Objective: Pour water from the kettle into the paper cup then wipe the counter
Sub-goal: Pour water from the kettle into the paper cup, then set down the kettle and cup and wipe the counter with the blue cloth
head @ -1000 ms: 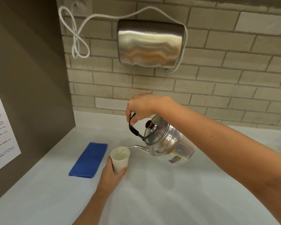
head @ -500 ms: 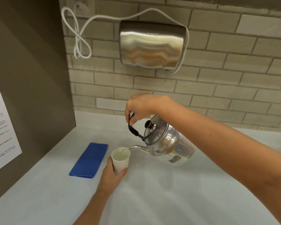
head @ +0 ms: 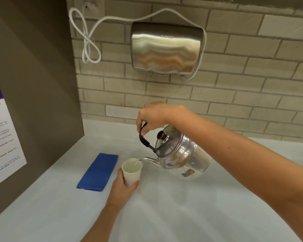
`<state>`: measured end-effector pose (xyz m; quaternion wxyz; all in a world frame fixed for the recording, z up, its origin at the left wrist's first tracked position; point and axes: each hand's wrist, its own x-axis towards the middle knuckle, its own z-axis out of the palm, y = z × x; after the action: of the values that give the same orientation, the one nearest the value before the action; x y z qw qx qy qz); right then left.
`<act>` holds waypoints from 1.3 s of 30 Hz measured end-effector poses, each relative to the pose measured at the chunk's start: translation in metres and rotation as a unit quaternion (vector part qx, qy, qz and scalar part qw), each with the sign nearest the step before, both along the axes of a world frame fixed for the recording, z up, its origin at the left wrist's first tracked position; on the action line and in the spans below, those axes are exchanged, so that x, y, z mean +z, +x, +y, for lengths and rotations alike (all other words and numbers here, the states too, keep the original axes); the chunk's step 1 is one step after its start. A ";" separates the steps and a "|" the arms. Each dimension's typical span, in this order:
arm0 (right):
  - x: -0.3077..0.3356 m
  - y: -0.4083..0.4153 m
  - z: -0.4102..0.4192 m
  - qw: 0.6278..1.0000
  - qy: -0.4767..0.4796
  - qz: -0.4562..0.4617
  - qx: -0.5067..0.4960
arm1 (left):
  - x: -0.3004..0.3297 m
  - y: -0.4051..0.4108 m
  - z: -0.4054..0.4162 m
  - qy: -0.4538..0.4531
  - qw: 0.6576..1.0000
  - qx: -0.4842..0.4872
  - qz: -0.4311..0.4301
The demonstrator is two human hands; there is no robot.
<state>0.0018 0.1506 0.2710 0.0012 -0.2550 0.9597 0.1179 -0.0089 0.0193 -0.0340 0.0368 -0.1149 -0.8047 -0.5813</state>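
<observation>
The shiny steel kettle (head: 180,154) tilts beneath the right hand (head: 156,116), which is clenched round its black handle; its spout pours into the white paper cup (head: 131,172), gripped by the left hand (head: 122,187) just below. A blue cloth (head: 98,172) lies left of that hand. The cup looks fuller than a second ago.

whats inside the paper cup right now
The paper cup holds clear water, with a thin stream entering from the kettle spout. The left hand wraps its lower wall, so the depth cannot be seen.
</observation>
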 end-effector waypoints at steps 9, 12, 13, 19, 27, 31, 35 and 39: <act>-0.021 -0.008 0.055 0.985 -0.167 -0.036 -0.028 | 0.003 0.002 -0.001 0.000 1.000 0.004 0.000; -0.025 -0.015 0.079 0.971 -0.229 -0.045 -0.049 | 0.005 0.003 -0.001 0.003 1.000 0.003 -0.003; -0.027 -0.017 0.086 0.966 -0.250 -0.041 -0.048 | 0.005 0.003 -0.001 0.001 1.000 0.004 -0.004; -0.052 -0.050 0.103 0.933 -0.346 0.067 -0.068 | 0.005 0.002 -0.002 -0.016 1.000 0.012 -0.012; -0.105 -0.101 0.083 0.918 -0.359 0.117 -0.117 | 0.000 0.000 -0.002 -0.027 0.999 0.019 -0.024; -0.126 -0.116 0.079 0.909 -0.380 0.122 -0.123 | 0.001 0.000 -0.002 -0.026 0.999 0.018 -0.025; -0.136 -0.125 0.076 0.907 -0.385 0.105 -0.133 | 0.003 0.001 -0.002 -0.019 0.999 0.014 -0.029; -0.145 -0.130 0.074 0.906 -0.392 0.092 -0.131 | 0.002 0.001 -0.001 -0.005 1.000 0.013 -0.028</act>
<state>-0.1278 0.2241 0.1257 -0.1714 -0.0950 0.9492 -0.2460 -0.0077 0.0179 -0.0315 0.0211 -0.0884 -0.8100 -0.5793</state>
